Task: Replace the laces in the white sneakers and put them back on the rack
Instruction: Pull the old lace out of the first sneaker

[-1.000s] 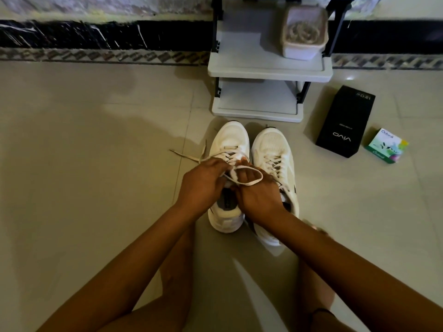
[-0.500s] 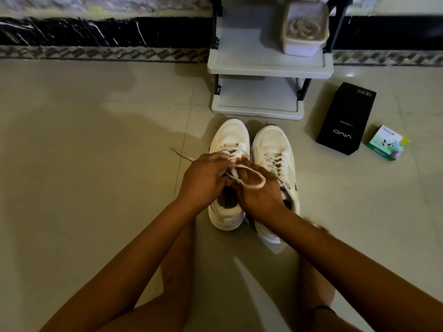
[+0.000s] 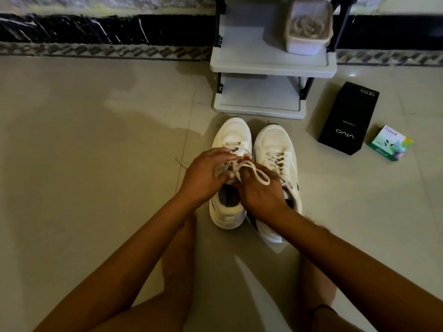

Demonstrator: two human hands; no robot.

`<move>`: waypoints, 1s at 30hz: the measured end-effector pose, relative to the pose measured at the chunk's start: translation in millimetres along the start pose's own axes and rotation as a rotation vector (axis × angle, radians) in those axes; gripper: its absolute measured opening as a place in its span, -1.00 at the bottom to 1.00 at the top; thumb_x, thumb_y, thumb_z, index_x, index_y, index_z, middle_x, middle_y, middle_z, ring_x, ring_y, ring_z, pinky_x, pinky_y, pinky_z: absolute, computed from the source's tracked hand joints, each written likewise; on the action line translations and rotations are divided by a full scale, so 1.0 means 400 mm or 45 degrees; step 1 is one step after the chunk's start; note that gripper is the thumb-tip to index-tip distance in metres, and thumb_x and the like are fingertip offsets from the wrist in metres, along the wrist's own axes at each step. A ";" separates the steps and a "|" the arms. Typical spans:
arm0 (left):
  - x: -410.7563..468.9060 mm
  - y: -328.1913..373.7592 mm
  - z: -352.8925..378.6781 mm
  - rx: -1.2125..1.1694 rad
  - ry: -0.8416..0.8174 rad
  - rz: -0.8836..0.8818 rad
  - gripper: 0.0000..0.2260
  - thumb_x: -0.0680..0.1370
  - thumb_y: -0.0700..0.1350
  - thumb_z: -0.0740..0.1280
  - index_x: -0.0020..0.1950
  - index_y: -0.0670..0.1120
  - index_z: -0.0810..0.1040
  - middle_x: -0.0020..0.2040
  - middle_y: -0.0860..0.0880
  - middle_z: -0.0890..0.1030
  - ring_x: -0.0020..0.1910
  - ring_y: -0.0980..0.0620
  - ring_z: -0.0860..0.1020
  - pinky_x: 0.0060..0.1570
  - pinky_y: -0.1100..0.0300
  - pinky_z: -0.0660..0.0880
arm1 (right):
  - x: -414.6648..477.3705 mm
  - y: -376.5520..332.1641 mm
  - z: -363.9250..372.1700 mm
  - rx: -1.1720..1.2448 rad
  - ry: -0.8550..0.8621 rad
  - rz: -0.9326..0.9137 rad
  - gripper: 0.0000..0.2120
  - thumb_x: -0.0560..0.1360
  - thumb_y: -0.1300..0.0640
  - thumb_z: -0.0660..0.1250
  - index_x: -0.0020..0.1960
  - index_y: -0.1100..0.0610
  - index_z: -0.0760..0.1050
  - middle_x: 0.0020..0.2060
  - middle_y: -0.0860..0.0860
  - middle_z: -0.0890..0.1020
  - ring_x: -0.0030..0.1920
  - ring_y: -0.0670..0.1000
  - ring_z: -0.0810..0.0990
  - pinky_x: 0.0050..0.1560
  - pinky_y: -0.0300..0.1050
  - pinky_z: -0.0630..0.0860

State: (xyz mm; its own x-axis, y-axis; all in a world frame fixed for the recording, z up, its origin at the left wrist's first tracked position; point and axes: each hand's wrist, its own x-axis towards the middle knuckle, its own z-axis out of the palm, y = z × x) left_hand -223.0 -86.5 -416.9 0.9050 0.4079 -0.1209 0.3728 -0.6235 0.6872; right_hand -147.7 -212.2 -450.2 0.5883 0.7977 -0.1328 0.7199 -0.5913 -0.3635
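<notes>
Two hands on the left sneaker (image 3: 233,134), upright on the floor (image 3: 96,176) beside the right sneaker (image 3: 273,142), toes at the rack (image 3: 273,65) front edge | left hand (image 3: 206,174) fingers curled on the lace (image 3: 265,182) over the tongue | right hand (image 3: 262,197) fingers pinch the loop's base; loop lies rightward across its knuckles | hands touching, equally near
</notes>
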 end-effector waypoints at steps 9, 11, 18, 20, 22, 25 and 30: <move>0.010 0.032 0.002 0.002 0.070 -0.024 -0.93 0.46 -0.25 0.38 -0.10 -0.14 0.64 -0.02 -0.07 0.64 0.03 0.02 0.55 0.01 0.18 0.48 | 0.003 0.004 0.007 -0.084 -0.028 0.039 -0.46 0.49 -0.06 0.03 0.26 0.27 0.48 0.15 0.25 0.58 0.08 0.26 0.60 -0.02 0.10 0.57; -0.001 0.054 -0.012 -0.324 0.045 -0.069 -0.93 0.48 -0.27 0.38 -0.14 -0.12 0.61 -0.08 -0.05 0.64 -0.03 0.09 0.57 -0.05 0.34 0.48 | 0.005 0.008 0.007 -0.065 -0.051 0.016 -0.43 0.50 -0.08 0.01 0.32 0.26 0.42 0.23 0.24 0.53 0.15 0.26 0.57 0.02 0.15 0.58; 0.004 0.008 -0.004 0.041 -0.007 -0.062 -0.69 0.45 -0.27 0.38 0.17 -0.08 0.58 0.20 -0.07 0.53 0.19 -0.01 0.49 0.19 0.20 0.41 | -0.001 0.004 0.008 -0.113 -0.020 0.001 -0.54 0.47 0.00 0.27 0.24 0.27 0.49 0.09 0.23 0.62 0.03 0.21 0.64 -0.01 0.06 0.56; -0.003 0.005 0.012 0.038 0.018 -0.166 -0.77 0.45 -0.24 0.39 0.06 -0.02 0.62 0.17 -0.06 0.57 0.17 -0.03 0.51 0.16 0.09 0.46 | -0.001 0.005 0.009 -0.107 0.000 0.020 -0.54 0.44 -0.01 0.28 0.22 0.28 0.51 0.02 0.22 0.65 -0.02 0.20 0.66 -0.04 0.06 0.58; 0.002 0.010 0.012 -0.056 0.089 -0.226 -0.84 0.44 -0.23 0.40 -0.10 0.04 0.63 0.09 -0.02 0.62 0.11 0.00 0.56 0.11 0.12 0.48 | 0.002 0.006 0.013 -0.115 -0.011 0.021 -0.54 0.47 0.00 0.27 0.24 0.28 0.51 0.04 0.22 0.65 0.01 0.20 0.64 0.01 0.05 0.56; 0.015 0.019 0.004 -0.087 0.109 -0.234 -0.80 0.44 -0.23 0.39 -0.23 0.10 0.58 0.00 0.00 0.67 0.07 0.02 0.59 0.12 0.10 0.50 | 0.001 0.006 0.018 -0.076 -0.014 0.031 -0.54 0.51 -0.01 0.22 0.26 0.29 0.49 0.07 0.23 0.63 0.08 0.23 0.61 0.07 0.07 0.53; 0.001 0.025 -0.007 -0.186 0.114 -0.288 -0.87 0.47 -0.25 0.37 -0.17 -0.02 0.61 -0.15 0.07 0.61 -0.05 0.11 0.56 -0.04 0.31 0.45 | 0.001 0.010 0.015 -0.086 -0.001 0.002 -0.54 0.54 -0.02 0.16 0.30 0.26 0.44 0.22 0.24 0.55 0.21 0.25 0.53 0.17 0.10 0.45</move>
State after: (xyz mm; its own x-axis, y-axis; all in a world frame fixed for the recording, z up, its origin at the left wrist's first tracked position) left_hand -219.6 -90.7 -408.2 0.7782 0.5869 -0.2236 0.5238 -0.4101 0.7467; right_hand -147.0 -213.5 -457.1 0.5895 0.7966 -0.1338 0.7421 -0.5995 -0.2998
